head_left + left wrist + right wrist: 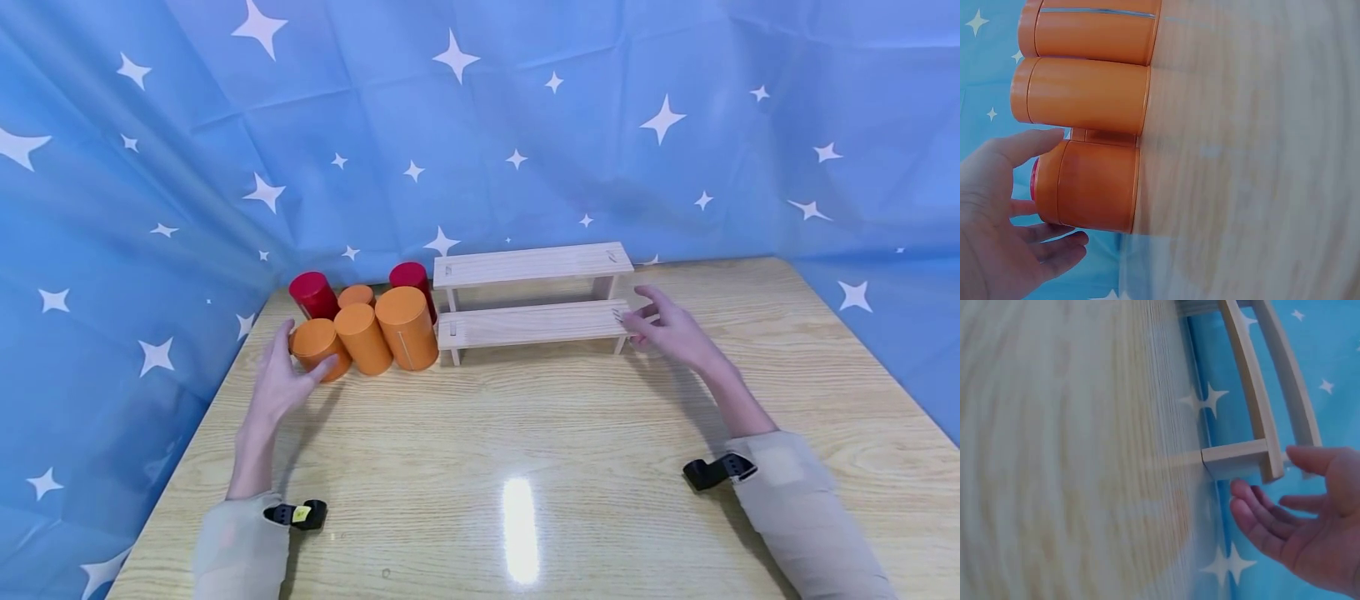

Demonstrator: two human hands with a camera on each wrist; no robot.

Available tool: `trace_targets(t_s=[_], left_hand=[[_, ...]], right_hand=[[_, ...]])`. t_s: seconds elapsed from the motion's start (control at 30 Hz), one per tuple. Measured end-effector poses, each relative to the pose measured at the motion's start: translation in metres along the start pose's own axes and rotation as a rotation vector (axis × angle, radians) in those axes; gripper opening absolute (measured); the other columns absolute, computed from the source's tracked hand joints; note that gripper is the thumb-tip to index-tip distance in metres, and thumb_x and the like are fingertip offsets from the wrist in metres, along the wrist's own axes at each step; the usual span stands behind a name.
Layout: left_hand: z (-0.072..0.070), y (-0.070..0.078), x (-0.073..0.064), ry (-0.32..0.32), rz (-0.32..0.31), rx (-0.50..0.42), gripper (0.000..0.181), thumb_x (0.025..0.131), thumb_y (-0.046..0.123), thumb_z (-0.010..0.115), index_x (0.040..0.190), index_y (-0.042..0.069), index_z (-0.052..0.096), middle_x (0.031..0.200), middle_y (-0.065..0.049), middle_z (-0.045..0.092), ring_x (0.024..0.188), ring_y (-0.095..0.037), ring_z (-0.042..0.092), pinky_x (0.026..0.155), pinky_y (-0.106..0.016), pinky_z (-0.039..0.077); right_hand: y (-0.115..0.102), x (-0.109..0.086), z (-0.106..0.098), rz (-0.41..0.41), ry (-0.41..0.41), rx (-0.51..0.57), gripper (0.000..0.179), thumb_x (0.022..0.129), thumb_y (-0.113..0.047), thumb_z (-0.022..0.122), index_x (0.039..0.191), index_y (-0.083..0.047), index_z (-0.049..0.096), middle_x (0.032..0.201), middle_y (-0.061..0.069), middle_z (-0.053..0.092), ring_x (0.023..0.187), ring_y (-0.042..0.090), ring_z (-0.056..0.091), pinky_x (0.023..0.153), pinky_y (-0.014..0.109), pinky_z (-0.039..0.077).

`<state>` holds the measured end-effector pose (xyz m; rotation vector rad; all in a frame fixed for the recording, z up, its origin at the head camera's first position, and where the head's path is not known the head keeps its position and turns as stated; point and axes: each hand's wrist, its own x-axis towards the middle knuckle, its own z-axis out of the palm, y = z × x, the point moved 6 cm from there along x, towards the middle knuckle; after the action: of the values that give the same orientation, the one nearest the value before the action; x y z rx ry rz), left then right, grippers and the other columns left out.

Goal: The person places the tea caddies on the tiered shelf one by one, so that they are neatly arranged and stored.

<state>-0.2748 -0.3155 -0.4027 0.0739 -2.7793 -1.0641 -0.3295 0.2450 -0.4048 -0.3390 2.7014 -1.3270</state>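
Beyond a wrist camera (279,513) bearing an illegible yellow label (302,514), the left hand (282,383) is curving loosely, thumb and fingers parted, around a short orange canister (317,344), contact unclear; the right hand (672,335) is likewise reaching, fingers apart, at a wooden shelf's (536,323) lower right end. The smooth canister is standing upright on the table (450,467), before a red canister (312,292).

Left of centre in the head view, a squat orange canister (317,337) stands upright, a seam circling it near the top. The pale wooden two-tier shelf (536,323) stands upright around mid-frame, its higher tier behind the lower.
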Motion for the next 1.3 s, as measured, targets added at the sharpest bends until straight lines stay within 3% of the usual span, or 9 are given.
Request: trace_targets(t_s=[0.13,0.37,0.53,0.77,0.97,1.1,1.3], left_hand=[[0.002,-0.003,0.002,0.007,-0.015,-0.032,0.097,0.092,0.030,0.074,0.158,-0.006,0.012,0.153,-0.034,0.031,0.132,-0.050,0.038,0.109,-0.064,0.034],[0.004,-0.008,0.005,0.008,-0.085,-0.105,0.097,0.094,0.031,0.073,0.159,-0.004,0.009,0.157,-0.032,0.026,0.134,-0.050,0.036,0.110,-0.061,0.035],[0.005,-0.011,0.005,0.036,-0.070,-0.161,0.090,0.093,0.030,0.075,0.156,-0.004,0.021,0.153,-0.029,0.035,0.131,-0.047,0.041,0.110,-0.058,0.037],[0.000,-0.011,0.001,0.120,-0.078,-0.194,0.081,0.088,0.030,0.080,0.149,-0.003,0.037,0.141,-0.025,0.049,0.118,-0.039,0.052,0.100,-0.046,0.045],[-0.008,-0.007,-0.001,0.189,-0.078,-0.222,0.080,0.086,0.027,0.082,0.146,-0.004,0.040,0.139,-0.023,0.050,0.120,-0.038,0.050,0.105,-0.050,0.042],[-0.015,-0.001,-0.002,0.247,-0.060,-0.235,0.077,0.085,0.027,0.082,0.144,-0.005,0.043,0.137,-0.021,0.052,0.119,-0.036,0.051,0.104,-0.048,0.042],[-0.032,0.016,-0.007,0.383,-0.009,-0.184,0.073,0.083,0.027,0.083,0.139,-0.004,0.048,0.133,-0.020,0.057,0.114,-0.034,0.055,0.098,-0.046,0.045]], right_hand=[[0.002,0.003,0.002,-0.009,0.007,-0.017,0.070,0.104,-0.029,0.056,0.156,0.004,0.023,0.123,0.030,0.056,0.089,0.037,0.068,0.076,0.041,0.057],[0.001,0.004,0.004,-0.001,0.005,0.021,0.061,0.105,-0.021,0.055,0.152,0.008,0.030,0.123,0.031,0.053,0.090,0.037,0.068,0.078,0.039,0.059],[0.001,0.004,0.005,0.012,-0.001,0.033,0.059,0.105,-0.016,0.054,0.152,0.010,0.029,0.123,0.033,0.052,0.092,0.041,0.067,0.079,0.042,0.059],[0.004,0.004,0.005,-0.003,0.005,0.037,0.063,0.105,-0.023,0.055,0.153,0.007,0.029,0.124,0.030,0.053,0.090,0.035,0.068,0.079,0.038,0.059],[0.003,0.003,0.004,-0.009,0.015,0.040,0.063,0.105,-0.027,0.056,0.153,0.005,0.031,0.122,0.028,0.054,0.089,0.036,0.068,0.077,0.037,0.058],[0.000,0.002,0.004,-0.002,0.011,0.035,0.064,0.105,-0.028,0.056,0.154,0.004,0.031,0.125,0.029,0.052,0.092,0.038,0.068,0.079,0.038,0.058],[0.002,0.003,0.006,0.005,0.000,0.042,0.064,0.105,-0.026,0.056,0.154,0.005,0.030,0.127,0.030,0.050,0.093,0.037,0.068,0.080,0.037,0.058]])
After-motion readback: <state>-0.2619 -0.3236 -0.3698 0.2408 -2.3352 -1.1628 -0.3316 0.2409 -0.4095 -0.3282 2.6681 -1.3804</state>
